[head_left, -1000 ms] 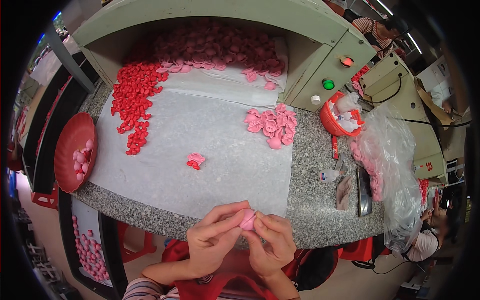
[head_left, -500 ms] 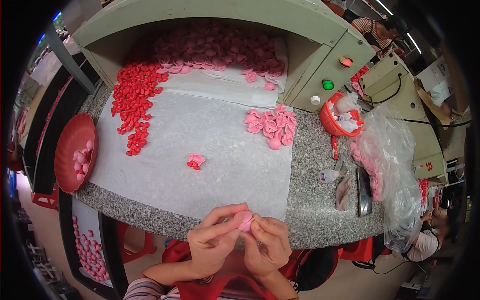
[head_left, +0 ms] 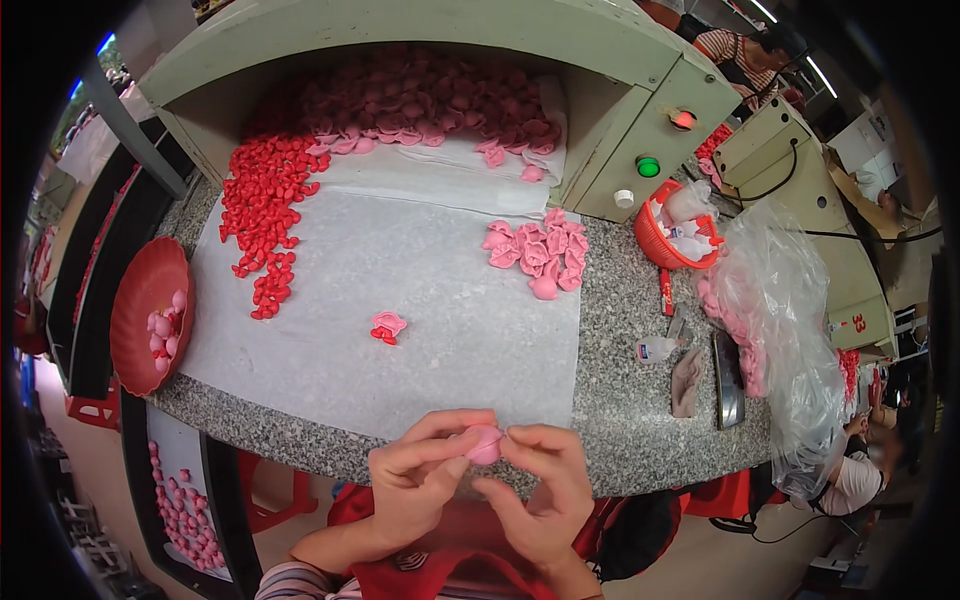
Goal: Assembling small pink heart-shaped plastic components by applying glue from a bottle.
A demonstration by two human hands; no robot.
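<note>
Near the table's front edge, my left hand (head_left: 418, 480) pinches a small round pink piece (head_left: 487, 446) with a seam line across it. My right hand (head_left: 545, 490) is just to its right. Its index fingertip is at the piece's edge, while the thumb stands apart below, so the hand is open. Farther in on the white sheet (head_left: 300, 370) lie a pink ruffled cup-shaped piece (head_left: 389, 322) and small red pieces (head_left: 384, 337) beside it. More pink ruffled pieces (head_left: 540, 250) are heaped at the sheet's right side.
Red pieces (head_left: 265, 195) spread along the sheet's left, and a pink heap (head_left: 440, 105) fills the pale green box (head_left: 420, 28). A red dish (head_left: 130, 310) with pink balls stands left. To the right are an orange basket (head_left: 665, 240), small bottle (head_left: 655, 350), cloth (head_left: 686, 383), phone (head_left: 728, 380) and plastic bag (head_left: 790, 330).
My right thumb and fingers have come away from the pink piece and spread apart. My left hand still holds it, shifted slightly left. The view has tilted a little.
</note>
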